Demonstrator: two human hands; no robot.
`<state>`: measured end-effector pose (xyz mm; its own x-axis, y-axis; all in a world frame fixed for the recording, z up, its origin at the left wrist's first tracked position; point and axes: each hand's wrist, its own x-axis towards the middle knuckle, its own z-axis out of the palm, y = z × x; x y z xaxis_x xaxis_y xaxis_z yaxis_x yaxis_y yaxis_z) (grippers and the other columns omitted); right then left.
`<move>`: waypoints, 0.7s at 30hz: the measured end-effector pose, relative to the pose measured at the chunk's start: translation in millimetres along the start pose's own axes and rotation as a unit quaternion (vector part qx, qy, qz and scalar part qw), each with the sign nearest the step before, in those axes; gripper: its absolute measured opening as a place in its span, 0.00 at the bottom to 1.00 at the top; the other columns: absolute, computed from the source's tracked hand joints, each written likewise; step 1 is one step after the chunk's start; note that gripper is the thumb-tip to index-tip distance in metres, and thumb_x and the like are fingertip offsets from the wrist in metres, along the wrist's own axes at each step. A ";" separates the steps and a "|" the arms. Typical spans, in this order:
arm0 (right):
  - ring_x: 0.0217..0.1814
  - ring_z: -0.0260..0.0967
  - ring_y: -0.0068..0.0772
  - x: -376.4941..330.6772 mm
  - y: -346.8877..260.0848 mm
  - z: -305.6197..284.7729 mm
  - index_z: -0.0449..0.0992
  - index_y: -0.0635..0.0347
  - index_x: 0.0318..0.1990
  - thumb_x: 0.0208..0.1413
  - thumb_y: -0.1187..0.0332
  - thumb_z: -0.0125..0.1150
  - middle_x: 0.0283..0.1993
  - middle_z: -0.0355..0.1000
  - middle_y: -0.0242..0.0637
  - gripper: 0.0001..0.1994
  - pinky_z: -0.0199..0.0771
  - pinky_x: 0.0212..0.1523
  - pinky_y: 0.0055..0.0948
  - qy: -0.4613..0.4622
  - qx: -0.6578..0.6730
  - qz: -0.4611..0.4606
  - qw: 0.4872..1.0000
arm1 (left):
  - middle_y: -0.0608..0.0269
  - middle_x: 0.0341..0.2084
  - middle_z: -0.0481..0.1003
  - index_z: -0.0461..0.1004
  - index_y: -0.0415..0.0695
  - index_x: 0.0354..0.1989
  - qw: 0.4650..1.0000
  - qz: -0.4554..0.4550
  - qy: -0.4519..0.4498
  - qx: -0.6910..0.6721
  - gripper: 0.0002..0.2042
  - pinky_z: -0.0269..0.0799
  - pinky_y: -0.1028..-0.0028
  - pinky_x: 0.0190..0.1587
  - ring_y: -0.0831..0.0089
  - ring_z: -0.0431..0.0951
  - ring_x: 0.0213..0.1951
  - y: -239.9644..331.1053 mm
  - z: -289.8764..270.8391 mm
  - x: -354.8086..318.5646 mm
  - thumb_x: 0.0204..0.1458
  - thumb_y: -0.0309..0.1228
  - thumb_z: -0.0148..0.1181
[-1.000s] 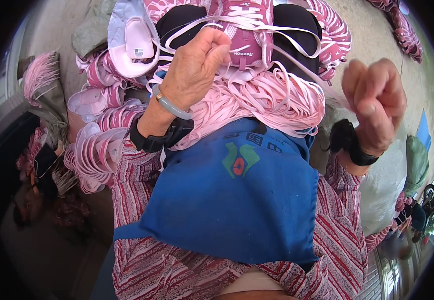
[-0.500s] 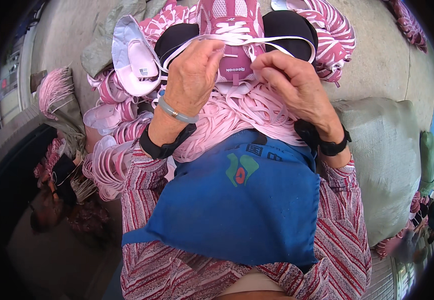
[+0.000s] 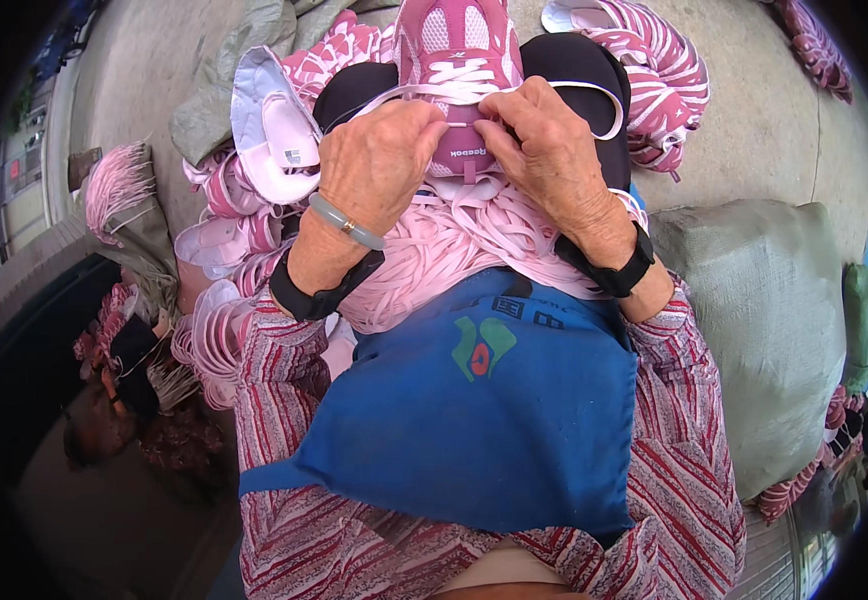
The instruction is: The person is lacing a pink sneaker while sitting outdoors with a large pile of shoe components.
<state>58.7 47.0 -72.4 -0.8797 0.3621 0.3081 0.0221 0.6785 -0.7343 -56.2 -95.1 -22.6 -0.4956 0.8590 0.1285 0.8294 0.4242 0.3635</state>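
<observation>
A pink sports shoe (image 3: pixel 457 45) rests on my knees, toe pointing away, with a white lace (image 3: pixel 454 92) threaded through its eyelets. My left hand (image 3: pixel 382 160) pinches the lace at the shoe's left side near the tongue. Against the right side of the tongue, my right hand (image 3: pixel 544 145) grips the lace's other end. A heap of loose pale pink laces (image 3: pixel 454 240) lies in my lap under both hands. Black bands circle both wrists, and a pale green bangle sits on the left one.
A blue apron (image 3: pixel 474 410) covers my lap. Pink-and-white shoe uppers (image 3: pixel 254 150) are piled at the left, and more (image 3: pixel 669 70) lie at the upper right. A grey-green sack (image 3: pixel 784 310) stands at the right. A pink lace bundle (image 3: pixel 114 185) lies far left on concrete floor.
My right hand came in from the far right to the shoe tongue. The shoe shifted nearer, and both hands closed in on the lace at the tongue.
</observation>
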 end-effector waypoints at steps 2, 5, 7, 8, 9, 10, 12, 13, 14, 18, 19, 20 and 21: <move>0.31 0.72 0.42 -0.3 0.5 0.0 0.75 0.59 0.36 0.50 0.69 0.61 0.34 0.67 0.40 0.07 0.73 0.30 0.35 0.013 -0.004 -0.001 1.000 | 0.57 0.24 0.75 0.73 0.42 0.30 1.000 0.013 -0.003 0.009 0.06 0.71 0.64 0.27 0.57 0.77 0.27 0.5 -0.3 1.3 0.51 0.32 0.58; 0.31 0.72 0.42 -1.3 0.0 0.4 0.75 0.59 0.36 0.50 0.69 0.61 0.34 0.67 0.39 0.07 0.73 0.30 0.35 0.017 0.000 0.001 1.000 | 0.57 0.25 0.76 0.76 0.43 0.32 1.000 0.002 0.002 0.024 0.06 0.71 0.66 0.29 0.57 0.77 0.28 2.1 -0.3 4.2 0.50 0.32 0.60; 0.31 0.72 0.42 -2.1 -0.6 1.0 0.75 0.59 0.37 0.50 0.69 0.61 0.34 0.67 0.39 0.07 0.73 0.30 0.35 0.018 0.003 0.002 1.000 | 0.57 0.25 0.75 0.74 0.42 0.31 0.998 -0.011 -0.031 0.062 0.05 0.70 0.65 0.28 0.57 0.77 0.28 4.0 -1.0 7.5 0.51 0.30 0.58; 0.31 0.71 0.40 -2.5 -0.7 1.5 0.76 0.59 0.37 0.49 0.71 0.62 0.33 0.67 0.39 0.08 0.72 0.31 0.33 0.024 0.007 0.003 1.000 | 0.57 0.25 0.75 0.74 0.42 0.31 0.998 0.002 -0.024 0.057 0.05 0.70 0.65 0.28 0.57 0.77 0.28 5.2 -1.6 9.4 0.51 0.30 0.58; 0.31 0.70 0.39 -2.7 -0.8 1.7 0.76 0.59 0.38 0.48 0.73 0.63 0.31 0.67 0.39 0.09 0.71 0.31 0.31 0.017 0.012 0.008 1.000 | 0.56 0.24 0.75 0.73 0.41 0.29 0.996 0.030 -0.033 0.081 0.04 0.71 0.65 0.28 0.58 0.77 0.28 6.8 -2.3 11.2 0.50 0.28 0.56; 0.31 0.70 0.39 -2.9 -0.7 2.1 0.76 0.59 0.38 0.48 0.73 0.63 0.31 0.67 0.39 0.09 0.71 0.31 0.31 0.030 0.011 0.004 0.999 | 0.55 0.24 0.74 0.72 0.40 0.28 0.990 0.040 -0.064 0.115 0.02 0.73 0.65 0.28 0.58 0.78 0.28 8.4 -3.3 12.9 0.48 0.25 0.54; 0.31 0.70 0.40 -2.9 -0.1 2.6 0.76 0.59 0.38 0.48 0.74 0.62 0.31 0.67 0.39 0.08 0.71 0.31 0.31 0.019 0.016 0.008 1.000 | 0.54 0.25 0.74 0.72 0.40 0.28 0.987 0.080 -0.065 0.121 0.03 0.73 0.64 0.28 0.57 0.78 0.29 11.5 -5.5 17.0 0.47 0.24 0.54; 0.31 0.70 0.40 -2.7 0.4 2.9 0.76 0.59 0.38 0.48 0.74 0.62 0.31 0.67 0.39 0.08 0.71 0.31 0.31 0.028 0.012 0.008 0.999 | 0.54 0.25 0.74 0.72 0.41 0.29 0.981 0.097 -0.095 0.140 0.03 0.73 0.63 0.29 0.57 0.78 0.29 12.6 -6.5 19.7 0.46 0.24 0.53; 0.31 0.71 0.42 -2.3 1.0 3.3 0.76 0.60 0.37 0.49 0.72 0.61 0.32 0.67 0.40 0.08 0.72 0.31 0.34 0.026 0.009 0.004 1.000 | 0.54 0.25 0.74 0.72 0.41 0.29 0.982 0.103 -0.088 0.134 0.03 0.73 0.63 0.29 0.57 0.78 0.29 13.1 -7.4 22.9 0.46 0.24 0.53; 0.31 0.72 0.45 -1.1 3.5 5.0 0.76 0.60 0.37 0.50 0.71 0.60 0.33 0.67 0.41 0.08 0.73 0.30 0.37 0.004 0.007 0.003 1.000 | 0.54 0.27 0.73 0.71 0.40 0.32 0.964 0.168 -0.171 0.116 0.05 0.72 0.62 0.31 0.55 0.77 0.31 8.2 -6.5 40.4 0.48 0.24 0.52; 0.31 0.72 0.45 -1.0 4.0 5.1 0.76 0.60 0.37 0.50 0.71 0.60 0.33 0.67 0.41 0.08 0.73 0.30 0.37 0.022 0.007 0.002 1.000 | 0.54 0.28 0.73 0.70 0.41 0.33 0.961 0.180 -0.192 0.083 0.04 0.71 0.61 0.32 0.53 0.75 0.31 6.1 -5.1 44.2 0.49 0.24 0.51; 0.31 0.71 0.44 -1.3 4.7 5.3 0.76 0.60 0.37 0.50 0.71 0.60 0.33 0.67 0.41 0.08 0.73 0.30 0.37 0.032 0.009 -0.002 0.999 | 0.54 0.28 0.73 0.70 0.41 0.33 0.961 0.184 -0.192 0.078 0.04 0.71 0.61 0.32 0.53 0.75 0.31 3.6 -2.9 46.3 0.49 0.24 0.51; 0.31 0.71 0.44 -1.6 5.0 5.2 0.76 0.60 0.38 0.50 0.71 0.60 0.33 0.67 0.41 0.08 0.73 0.30 0.37 0.024 0.012 0.005 1.000 | 0.54 0.28 0.72 0.70 0.41 0.34 0.968 0.180 -0.170 0.042 0.04 0.70 0.60 0.33 0.53 0.75 0.32 1.0 -1.0 46.8 0.50 0.25 0.51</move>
<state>57.7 46.5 -79.7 -0.8558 0.3990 0.3293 0.0184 0.6596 -0.7514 -78.8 -54.8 -15.2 -0.0689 0.9941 -0.0842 0.9575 0.0896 0.2741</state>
